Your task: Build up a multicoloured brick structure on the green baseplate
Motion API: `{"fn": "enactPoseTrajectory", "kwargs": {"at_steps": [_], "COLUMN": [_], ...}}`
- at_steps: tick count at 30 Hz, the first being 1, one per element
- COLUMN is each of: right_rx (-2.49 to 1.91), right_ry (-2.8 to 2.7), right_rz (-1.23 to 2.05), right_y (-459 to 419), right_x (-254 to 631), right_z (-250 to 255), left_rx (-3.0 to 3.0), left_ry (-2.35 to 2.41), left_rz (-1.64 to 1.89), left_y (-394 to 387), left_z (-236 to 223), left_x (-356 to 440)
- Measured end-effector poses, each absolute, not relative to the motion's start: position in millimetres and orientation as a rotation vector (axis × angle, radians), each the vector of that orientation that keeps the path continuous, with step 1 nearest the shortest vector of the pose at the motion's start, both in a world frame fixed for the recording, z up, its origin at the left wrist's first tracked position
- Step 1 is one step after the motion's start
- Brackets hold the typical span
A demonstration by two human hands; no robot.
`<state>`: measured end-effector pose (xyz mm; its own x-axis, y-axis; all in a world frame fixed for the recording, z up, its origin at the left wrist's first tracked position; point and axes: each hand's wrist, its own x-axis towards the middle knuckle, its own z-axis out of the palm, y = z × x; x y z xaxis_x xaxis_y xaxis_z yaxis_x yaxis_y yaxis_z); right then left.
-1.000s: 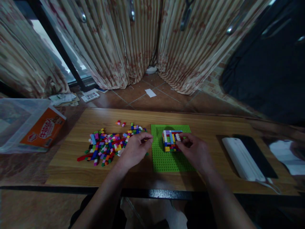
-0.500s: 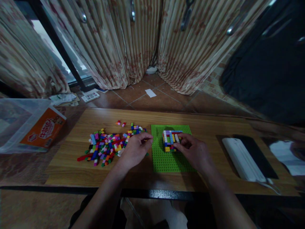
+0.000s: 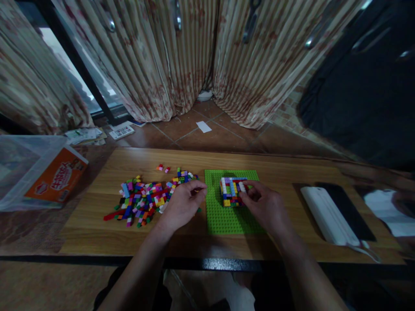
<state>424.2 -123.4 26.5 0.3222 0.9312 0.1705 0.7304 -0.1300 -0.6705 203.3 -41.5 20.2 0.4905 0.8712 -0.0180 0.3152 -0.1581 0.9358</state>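
Observation:
A small block structure of toy bricks (image 3: 231,190), white, yellow, blue and red, stands on the green baseplate (image 3: 223,222). My right hand (image 3: 261,198) is at its right side, thumb and forefinger closed around a white brick (image 3: 242,186) on its top. Part of the structure is hidden behind those fingers. My left hand (image 3: 186,199) hovers by the baseplate's left edge with thumb and forefinger pinched together. Whatever lies between them, if anything, is too small to make out. Loose coloured bricks (image 3: 139,198) are heaped to the left of this hand.
A clear plastic box (image 3: 39,142) with an orange label is at the left end of the wooden table (image 3: 97,237). A white power bank-like device (image 3: 327,216) with a cord lies on the right, beside a dark flat object (image 3: 352,211). Curtains hang behind.
The right fingers shifted slightly left over the structure, with the white brick tilting, then back right; the brick now looks straighter. The left hand stayed in its pinch. The view moved slightly.

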Motion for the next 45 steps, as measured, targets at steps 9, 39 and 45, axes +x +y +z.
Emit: {"fn": "enactPoseTrajectory", "kwargs": {"at_steps": [9, 39, 45], "right_rx": [-1.911, -1.849, -1.833], "right_ry": [-1.46, -1.528, -1.458], "right_rz": [0.4, 0.593, 0.663], "right_y": [-121.8, -124.9, -123.5], "right_x": [423.2, 430.4, 431.5], "right_z": [23.8, 28.2, 28.7], "left_rx": [1.743, 1.755, 1.775], "left_ry": [1.008, 1.061, 1.05], "left_rz": [0.707, 0.648, 0.658], "left_y": [-41.7, -40.7, -41.3], "left_z": [18.9, 21.6, 19.9], "left_x": [203.0, 204.4, 204.2]}}
